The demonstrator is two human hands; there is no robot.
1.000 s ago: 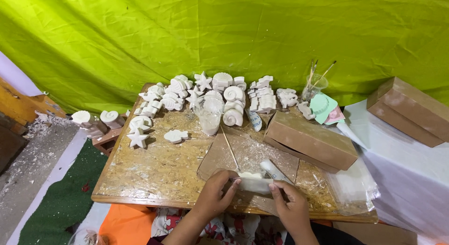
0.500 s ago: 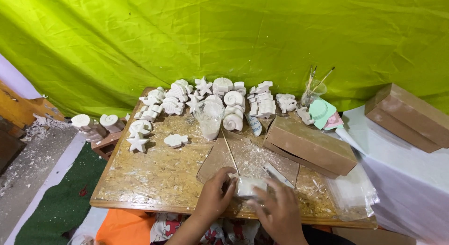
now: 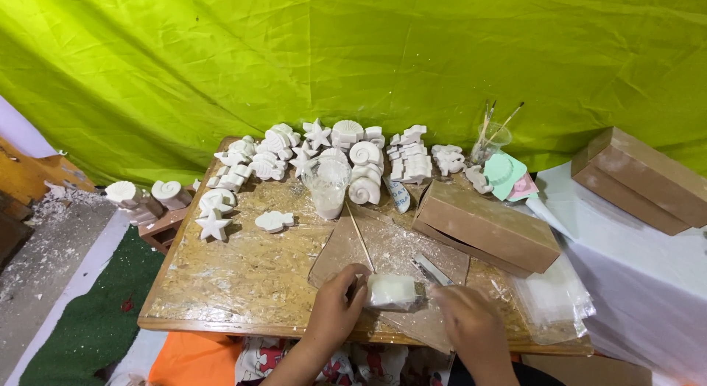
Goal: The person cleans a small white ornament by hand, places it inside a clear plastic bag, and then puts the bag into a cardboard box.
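Low in the middle of the frame, both hands meet on a small white block (image 3: pixel 392 290), which looks like a cast plaster piece. It sits just above a sheet of brown cardboard (image 3: pixel 390 253) that lies on the worktop (image 3: pixel 243 275). The left hand (image 3: pixel 335 309) is curled around the block's left end, thumb and fingers closed on it. The right hand (image 3: pixel 471 323) is closed at the block's right end. It seems to press something small against that end, but what it pinches is too hidden to tell.

The block looks stiff and fairly light for its bulk. It is probably brittle at the edges and corners and dusty, so a little slippery. I would grip it across its broad flat faces or its two ends, as the hands do now, not by a corner.

A thin wooden stick (image 3: pixel 361 239) lies slanted on the cardboard just above the left hand. A clear plastic cup (image 3: pixel 326 186) of white liquid stands beyond it. Many white casts (image 3: pixel 353 154) shaped as shells, stars and fish crowd the upper middle of the frame. A brown box (image 3: pixel 486 225) lies at centre right.
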